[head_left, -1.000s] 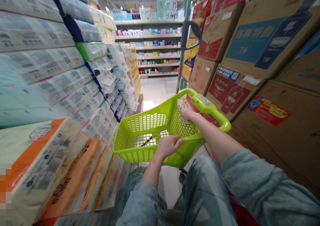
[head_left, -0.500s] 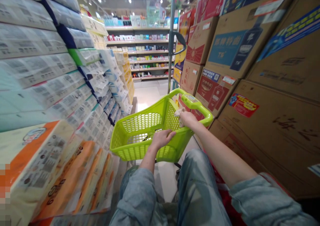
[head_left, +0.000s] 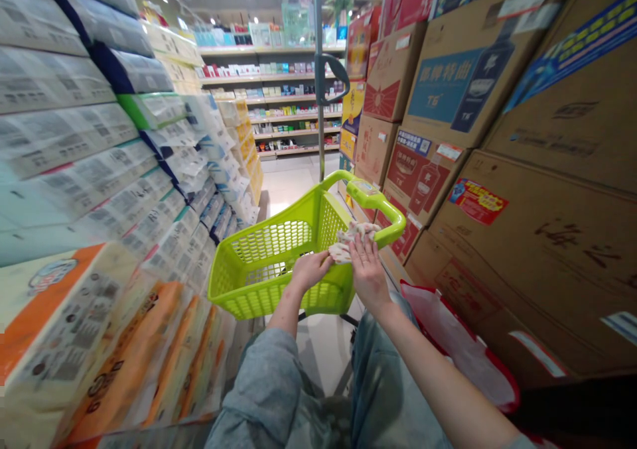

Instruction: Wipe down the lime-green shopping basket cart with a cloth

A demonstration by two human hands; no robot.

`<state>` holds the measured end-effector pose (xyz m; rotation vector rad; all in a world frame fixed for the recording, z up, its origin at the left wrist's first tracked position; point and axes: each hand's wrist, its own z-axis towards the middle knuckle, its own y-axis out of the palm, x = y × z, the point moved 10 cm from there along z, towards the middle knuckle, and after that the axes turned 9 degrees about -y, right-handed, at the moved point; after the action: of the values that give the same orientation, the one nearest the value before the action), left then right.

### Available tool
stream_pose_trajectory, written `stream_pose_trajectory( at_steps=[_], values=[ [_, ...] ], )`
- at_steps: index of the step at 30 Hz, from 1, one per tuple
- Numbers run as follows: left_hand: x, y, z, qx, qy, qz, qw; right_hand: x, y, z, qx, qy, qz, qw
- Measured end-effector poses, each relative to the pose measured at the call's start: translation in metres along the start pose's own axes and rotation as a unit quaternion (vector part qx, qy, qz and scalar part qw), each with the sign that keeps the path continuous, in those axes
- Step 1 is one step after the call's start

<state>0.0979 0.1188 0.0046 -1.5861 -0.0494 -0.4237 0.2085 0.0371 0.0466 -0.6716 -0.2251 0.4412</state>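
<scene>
A lime-green plastic shopping basket (head_left: 259,273) with a thick handle (head_left: 378,203) stands on the aisle floor in front of my knees. My left hand (head_left: 308,270) grips the basket's near rim with curled fingers. My right hand (head_left: 367,268) lies with fingers stretched flat on a crumpled patterned cloth (head_left: 348,242), pressing it against the basket's near right corner just under the handle. The basket looks empty inside.
Stacked tissue packs (head_left: 99,237) wall the left side. Cardboard cartons (head_left: 497,170) are piled on the right. A red-trimmed bag (head_left: 462,346) lies by my right leg. A metal pole (head_left: 318,77) stands behind the basket; shelves (head_left: 279,97) close the aisle's far end.
My right hand drew the cloth back from inside the basket's right wall to the near corner, close to my left hand. The view shifted, showing the bag at my right.
</scene>
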Motion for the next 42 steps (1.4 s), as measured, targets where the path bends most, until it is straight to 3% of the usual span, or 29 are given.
stream_pose_trajectory(
  at_steps=[6,11,14,17,23,26,32,36,42],
  values=[
    [-0.002,-0.001,0.002,0.011,0.000,-0.016,1.000,0.026,-0.009,-0.013,0.029,0.066,-0.022,0.997],
    [-0.003,0.000,0.001,0.010,-0.003,-0.017,1.000,0.077,-0.017,0.004,0.048,0.171,0.002,0.984],
    [-0.003,0.001,0.000,0.015,-0.006,-0.015,1.000,0.094,-0.022,0.013,0.075,0.223,0.025,0.972],
    [-0.003,0.000,0.000,0.018,-0.007,-0.013,1.000,0.082,-0.019,0.005,0.093,0.240,0.050,0.965],
    [-0.006,-0.004,0.004,0.017,-0.014,-0.019,1.000,0.032,0.012,-0.045,0.075,0.223,0.090,0.968],
    [-0.008,-0.004,0.005,0.012,-0.018,-0.017,1.000,0.041,0.006,-0.052,0.098,0.247,0.084,0.960],
    [-0.008,-0.004,0.004,0.022,-0.004,-0.016,1.000,0.080,-0.010,-0.022,0.120,0.279,0.169,0.938],
    [-0.008,-0.004,0.004,0.023,0.000,-0.021,1.000,0.075,0.015,-0.031,0.094,0.299,0.237,0.920],
    [-0.008,-0.004,0.004,0.017,-0.013,-0.017,1.000,0.048,0.077,-0.078,-0.001,0.296,0.279,0.914]
  ],
)
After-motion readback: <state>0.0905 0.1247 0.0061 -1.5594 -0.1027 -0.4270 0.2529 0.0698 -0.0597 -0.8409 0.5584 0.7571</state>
